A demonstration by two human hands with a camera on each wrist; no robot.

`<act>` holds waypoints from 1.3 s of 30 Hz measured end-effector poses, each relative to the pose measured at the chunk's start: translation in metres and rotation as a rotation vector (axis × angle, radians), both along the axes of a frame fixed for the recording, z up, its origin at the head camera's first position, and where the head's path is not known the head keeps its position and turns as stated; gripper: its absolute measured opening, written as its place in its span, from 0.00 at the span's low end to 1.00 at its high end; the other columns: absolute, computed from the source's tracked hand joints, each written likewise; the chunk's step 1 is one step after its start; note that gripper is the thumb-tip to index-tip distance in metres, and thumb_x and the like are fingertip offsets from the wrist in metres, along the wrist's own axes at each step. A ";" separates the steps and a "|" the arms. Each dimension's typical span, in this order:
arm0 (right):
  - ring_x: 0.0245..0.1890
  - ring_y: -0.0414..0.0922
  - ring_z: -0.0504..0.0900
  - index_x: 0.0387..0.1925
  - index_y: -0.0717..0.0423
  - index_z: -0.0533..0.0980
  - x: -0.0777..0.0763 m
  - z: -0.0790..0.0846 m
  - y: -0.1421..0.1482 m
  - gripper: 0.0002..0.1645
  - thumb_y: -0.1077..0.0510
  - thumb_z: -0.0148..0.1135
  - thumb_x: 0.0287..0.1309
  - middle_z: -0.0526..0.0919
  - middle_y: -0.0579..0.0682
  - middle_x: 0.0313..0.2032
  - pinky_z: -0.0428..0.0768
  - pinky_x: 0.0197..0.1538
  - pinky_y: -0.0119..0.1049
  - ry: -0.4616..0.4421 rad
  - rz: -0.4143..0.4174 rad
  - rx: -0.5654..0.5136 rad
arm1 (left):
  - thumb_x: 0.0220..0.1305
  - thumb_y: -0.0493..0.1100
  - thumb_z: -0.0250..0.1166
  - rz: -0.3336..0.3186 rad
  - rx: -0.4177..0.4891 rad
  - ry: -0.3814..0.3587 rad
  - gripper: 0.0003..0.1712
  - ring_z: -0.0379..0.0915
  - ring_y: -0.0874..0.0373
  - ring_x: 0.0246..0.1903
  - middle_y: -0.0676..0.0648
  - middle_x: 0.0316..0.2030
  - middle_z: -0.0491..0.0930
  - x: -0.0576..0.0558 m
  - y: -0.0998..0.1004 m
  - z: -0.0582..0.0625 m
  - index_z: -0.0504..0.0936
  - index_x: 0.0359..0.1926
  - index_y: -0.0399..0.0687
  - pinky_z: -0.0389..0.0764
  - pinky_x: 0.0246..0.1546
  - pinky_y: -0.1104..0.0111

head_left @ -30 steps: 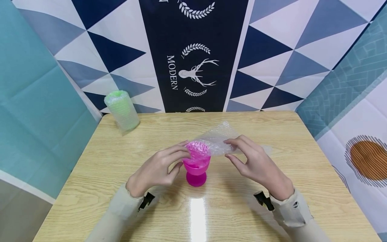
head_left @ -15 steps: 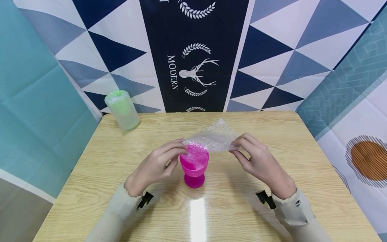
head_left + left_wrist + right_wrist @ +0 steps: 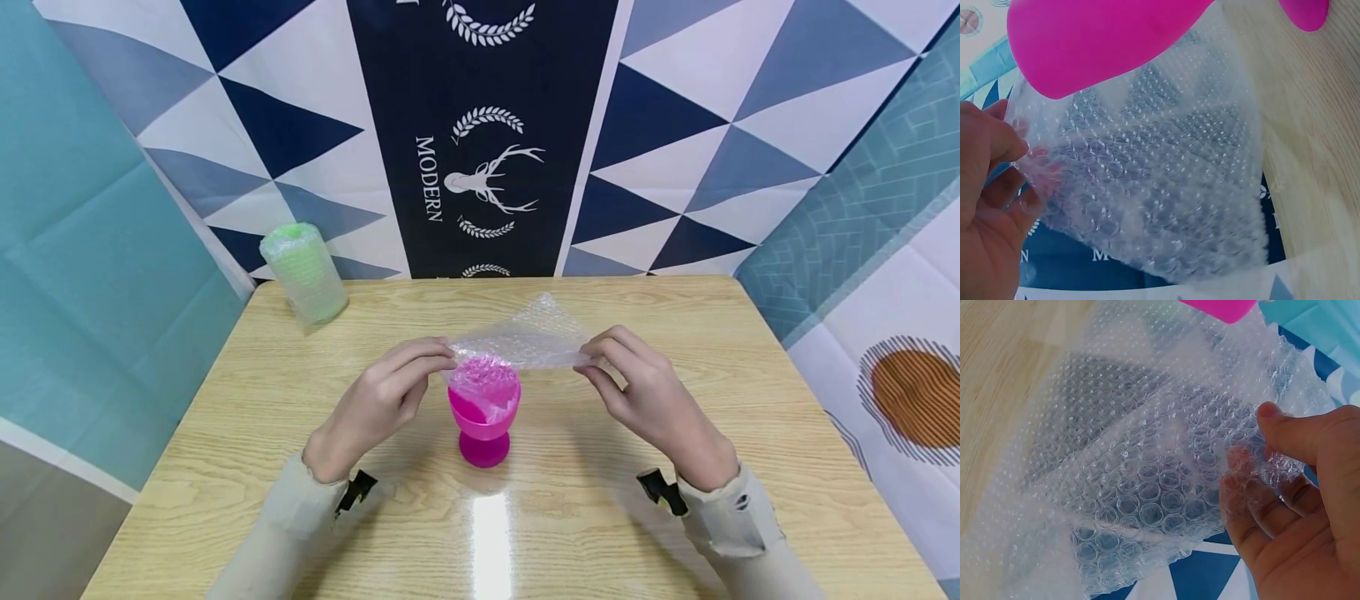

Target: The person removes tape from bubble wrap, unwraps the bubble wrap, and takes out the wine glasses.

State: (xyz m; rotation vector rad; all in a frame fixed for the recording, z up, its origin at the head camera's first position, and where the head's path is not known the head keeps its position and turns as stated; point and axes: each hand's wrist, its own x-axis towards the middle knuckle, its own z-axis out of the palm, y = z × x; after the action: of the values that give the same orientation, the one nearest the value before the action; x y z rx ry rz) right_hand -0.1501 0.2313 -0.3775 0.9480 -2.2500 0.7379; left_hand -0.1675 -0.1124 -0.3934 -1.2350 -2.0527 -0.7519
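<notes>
A pink stemmed cup stands upright on the wooden table, its bowl partly covered by a sheet of clear bubble wrap. To the cup's left, my left hand pinches the near left edge of the wrap. My right hand holds the right end between thumb and fingers. Seen from the left wrist, the bubble wrap hangs spread out beyond the pink cup. In the right wrist view, fingers show through the folded film, with the thumb on the nearer side.
A green roll wrapped in bubble wrap stands at the table's far left corner. Behind the wooden table hangs a patterned cloth with triangles and a deer head. Teal and white cloths line the sides.
My right fingers have closed on the wrap's end and moved slightly right. My left hand has shifted left with its edge, and more of the cup's bowl shows. The cup moved only slightly.
</notes>
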 end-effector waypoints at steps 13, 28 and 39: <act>0.39 0.43 0.82 0.39 0.62 0.79 -0.005 -0.003 0.003 0.07 0.67 0.70 0.62 0.83 0.51 0.39 0.80 0.41 0.27 0.017 -0.014 -0.011 | 0.75 0.30 0.55 0.012 0.179 0.178 0.13 0.83 0.48 0.43 0.42 0.41 0.86 -0.005 -0.001 0.001 0.87 0.41 0.35 0.84 0.54 0.71; 0.35 0.40 0.81 0.37 0.61 0.80 -0.014 -0.002 -0.001 0.14 0.73 0.75 0.52 0.83 0.51 0.37 0.76 0.37 0.20 0.036 -0.049 -0.075 | 0.68 0.26 0.62 0.034 0.324 0.304 0.09 0.81 0.46 0.37 0.40 0.36 0.85 -0.007 0.000 0.001 0.88 0.36 0.35 0.86 0.45 0.68; 0.33 0.41 0.83 0.38 0.62 0.80 -0.020 -0.005 -0.007 0.12 0.72 0.74 0.54 0.83 0.51 0.36 0.78 0.38 0.17 0.019 -0.055 -0.084 | 0.65 0.33 0.64 0.023 0.074 0.188 0.12 0.77 0.42 0.53 0.41 0.48 0.84 -0.003 0.004 0.006 0.87 0.47 0.44 0.78 0.57 0.54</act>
State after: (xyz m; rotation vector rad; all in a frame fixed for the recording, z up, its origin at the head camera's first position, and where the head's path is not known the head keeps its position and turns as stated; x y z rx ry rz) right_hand -0.1699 0.2242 -0.3829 0.8472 -2.2015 0.7889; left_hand -0.1708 -0.1085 -0.3871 -1.1916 -1.8673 -0.6682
